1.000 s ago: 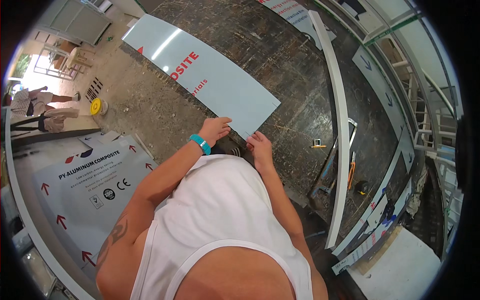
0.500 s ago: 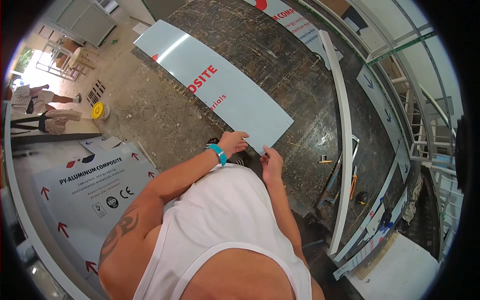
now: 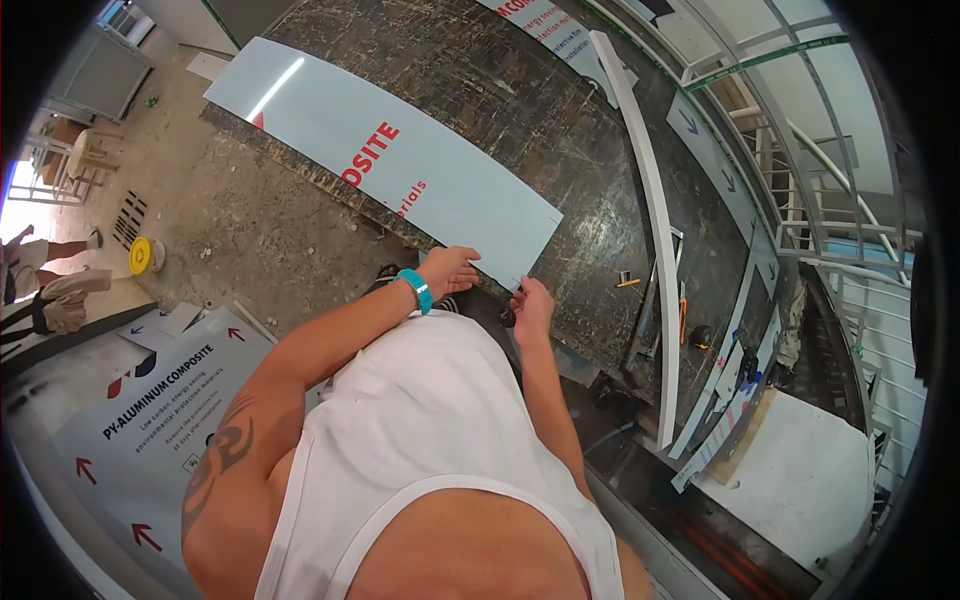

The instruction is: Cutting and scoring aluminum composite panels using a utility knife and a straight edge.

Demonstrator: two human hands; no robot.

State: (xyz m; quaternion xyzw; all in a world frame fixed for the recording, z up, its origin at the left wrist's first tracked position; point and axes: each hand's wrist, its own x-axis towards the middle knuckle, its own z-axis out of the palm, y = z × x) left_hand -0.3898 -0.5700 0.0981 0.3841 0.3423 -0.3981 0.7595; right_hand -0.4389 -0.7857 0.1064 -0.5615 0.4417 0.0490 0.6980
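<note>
A long pale blue-grey composite panel (image 3: 400,160) with red lettering lies across a dark, scratched worktable (image 3: 520,90). My left hand (image 3: 448,268), with a teal wristband, rests on the panel's near end at its edge. My right hand (image 3: 530,300) is closed beside the panel's near corner around a small dark object, too small to identify. My white sleeveless shirt fills the lower middle of the view.
A long white metal strip (image 3: 655,230) runs along the table's right side, with small tools (image 3: 628,282) near it. More wrapped panels (image 3: 150,420) lie on the floor at the left. A yellow round object (image 3: 145,255) and another person's legs (image 3: 45,250) are at far left.
The view has shifted, so the panel now appears farther up and right. Both hands have stayed at the panel's near end, the right one close to its corner.
</note>
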